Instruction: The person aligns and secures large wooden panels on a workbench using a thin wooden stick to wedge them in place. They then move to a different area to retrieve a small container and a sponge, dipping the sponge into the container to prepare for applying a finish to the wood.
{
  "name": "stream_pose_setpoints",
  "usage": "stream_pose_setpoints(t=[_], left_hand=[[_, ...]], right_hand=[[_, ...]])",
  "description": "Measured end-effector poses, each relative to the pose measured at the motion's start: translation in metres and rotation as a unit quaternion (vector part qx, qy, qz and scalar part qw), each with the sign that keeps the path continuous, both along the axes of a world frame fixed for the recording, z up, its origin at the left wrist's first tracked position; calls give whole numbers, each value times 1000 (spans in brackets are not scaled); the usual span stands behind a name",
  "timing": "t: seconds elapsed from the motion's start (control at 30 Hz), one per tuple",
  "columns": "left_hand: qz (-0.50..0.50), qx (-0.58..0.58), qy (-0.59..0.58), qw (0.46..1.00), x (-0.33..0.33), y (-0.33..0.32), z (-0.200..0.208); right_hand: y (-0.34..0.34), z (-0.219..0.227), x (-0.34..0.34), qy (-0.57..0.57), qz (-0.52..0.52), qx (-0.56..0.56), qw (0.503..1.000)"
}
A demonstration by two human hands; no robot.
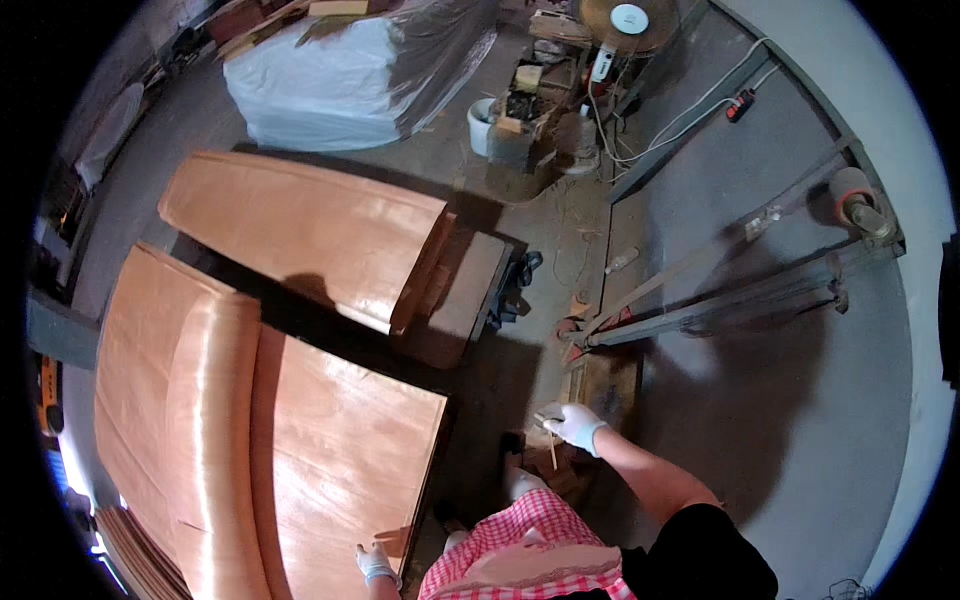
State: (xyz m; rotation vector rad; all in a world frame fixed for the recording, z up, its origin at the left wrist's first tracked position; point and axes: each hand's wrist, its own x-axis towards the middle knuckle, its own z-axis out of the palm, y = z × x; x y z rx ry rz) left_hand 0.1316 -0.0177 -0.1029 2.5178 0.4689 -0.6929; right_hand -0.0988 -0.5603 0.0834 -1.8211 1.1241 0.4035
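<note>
My left hand (375,562), in a white glove, is at the near right edge of a reddish-brown wood veneer sheet (345,430), its fingers apart. Part of this stack's top sheet lies curled over in a long roll (215,400) left of the hand. Away to the right, my gloved right hand (577,428) is closed around a small greyish flat object (547,413), whose kind I cannot make out. A thin pale strip (554,452) shows just below that hand.
A second veneer stack (300,230) lies beyond the first. A plastic-wrapped pile (320,85) stands at the back, near a white bucket (481,126) and a pedestal fan (628,22). On the right, a metal frame arm (700,312) slants before the grey wall panel (790,420).
</note>
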Motion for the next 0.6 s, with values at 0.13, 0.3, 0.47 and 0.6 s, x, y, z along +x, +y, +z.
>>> stream_pose_setpoints(t=[0.13,0.3,0.47,0.6], left_hand=[[7,-105,-35,994,25,-74,29],[-127,-58,-120,983,36,-186,118],[-151,-49,-218,963,63,-247,145],[-161,-84,-262,948,87,-327,163]], right_hand=[[-100,21,-37,-72,14,22,997],[-286,107,-64,-16,-230,-417,879],[-378,151,-64,-219,-351,-365,834],[-410,111,-58,-173,-364,-292,867]])
